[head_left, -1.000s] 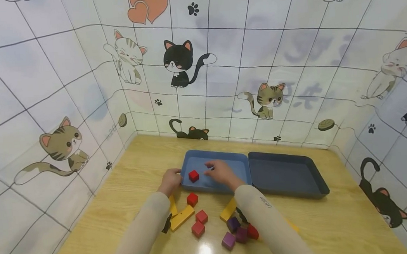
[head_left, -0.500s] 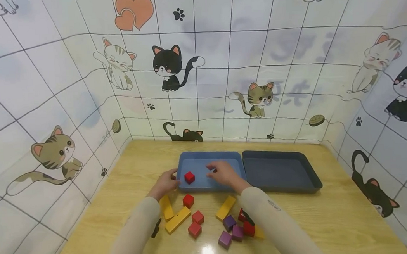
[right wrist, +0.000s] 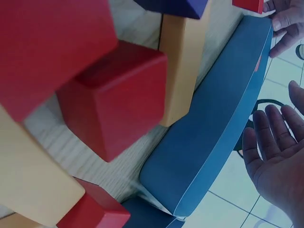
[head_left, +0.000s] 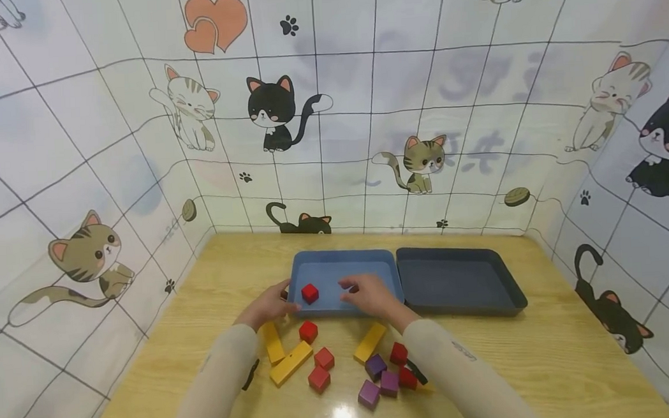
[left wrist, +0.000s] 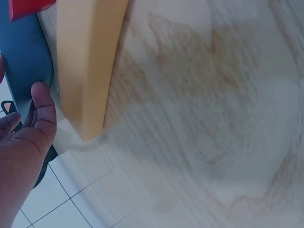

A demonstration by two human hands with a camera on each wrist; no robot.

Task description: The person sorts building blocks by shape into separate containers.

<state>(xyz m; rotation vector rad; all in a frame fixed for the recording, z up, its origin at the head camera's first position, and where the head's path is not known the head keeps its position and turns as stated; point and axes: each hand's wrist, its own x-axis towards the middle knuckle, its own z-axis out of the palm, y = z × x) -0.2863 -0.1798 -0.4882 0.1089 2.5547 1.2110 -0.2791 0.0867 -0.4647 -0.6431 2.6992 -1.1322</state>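
Note:
A blue tray (head_left: 342,259) stands on the wooden table with one red cube (head_left: 309,293) in its left part. My left hand (head_left: 270,304) is at the tray's front left corner, thumb by the front wall and fingers along the left side, touching or very near it. Its thumb shows beside the tray wall in the left wrist view. Over the tray's right part I hold my right hand (head_left: 370,295), fingers loosely bent with nothing visible between them. In the right wrist view its palm and spread fingers appear above the tray's wall.
A dark grey tray (head_left: 459,277) adjoins the blue one on the right. In front lie several red cubes (head_left: 319,379), purple cubes (head_left: 369,394) and yellow blocks (head_left: 291,364), some partly under my right forearm. A cat-patterned sheet (head_left: 346,125) encloses the back and sides.
The head view has shifted slightly. My left hand has spread from the left rim, bringing its thumb toward the front corner. My right hand stays above the tray, nearly unmoved.

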